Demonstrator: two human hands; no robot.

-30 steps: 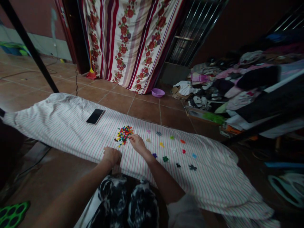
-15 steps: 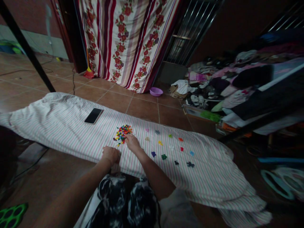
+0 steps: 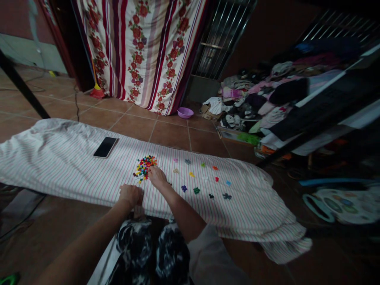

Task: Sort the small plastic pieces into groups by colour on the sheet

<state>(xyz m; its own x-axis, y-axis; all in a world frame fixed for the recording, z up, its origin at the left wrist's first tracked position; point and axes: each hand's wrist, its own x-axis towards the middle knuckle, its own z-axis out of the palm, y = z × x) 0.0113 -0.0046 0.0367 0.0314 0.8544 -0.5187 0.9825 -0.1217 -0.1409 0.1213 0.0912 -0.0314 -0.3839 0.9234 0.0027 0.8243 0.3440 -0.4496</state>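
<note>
One bead pile [image 3: 143, 167], one phone [image 3: 106, 147], one basin [image 3: 185, 113] show.

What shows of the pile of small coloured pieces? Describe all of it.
The pile is a loose heap of many tiny, plastic-looking pieces in mixed colours, among them red, yellow, green and blue. It lies on the striped cloth, right of the phone and left of small single-colour clusters. A few pieces are scattered at its near edge. The right hand has fingertips at its right side; whether they grip a piece is too small to tell.
</note>
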